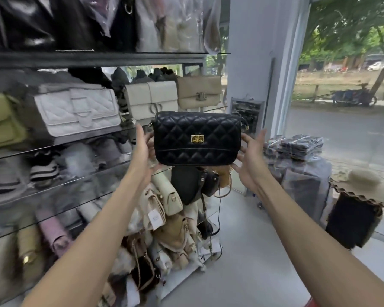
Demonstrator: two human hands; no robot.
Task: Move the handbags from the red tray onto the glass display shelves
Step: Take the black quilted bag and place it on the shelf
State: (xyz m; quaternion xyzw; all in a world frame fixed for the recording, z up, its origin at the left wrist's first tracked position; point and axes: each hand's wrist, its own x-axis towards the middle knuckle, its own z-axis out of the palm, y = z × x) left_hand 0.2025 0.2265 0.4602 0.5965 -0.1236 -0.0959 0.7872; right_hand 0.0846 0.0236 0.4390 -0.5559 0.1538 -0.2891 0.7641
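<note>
Head view. Glass display shelves (60, 144) are occupying the left half of the scene, and a shop window (341, 120) is showing a street and trees on the right. A heap of pale and dark handbags (171, 218) is lying at the lower right end of the shelves, just above the floor. On the middle shelf, a white quilted bag (75, 111) is standing between a green bag (2, 122) and a cream bag (151, 99), with a beige bag (198, 91) standing at the far right. The black quilted handbag (186, 151) is being carried upright in the air, in front of the right end of the shelves, just below the cream and beige bags and above the heap. The left hand (145, 149) is pressing on its left end and the right hand (251, 156) on its right end; both hands are keeping their fingers extended and spread rather than curled around it. A straw hat (361, 185) is resting on a dark stand near the window. A gold clasp (197, 138) is facing the camera at the centre of the black bag's flap.
</note>
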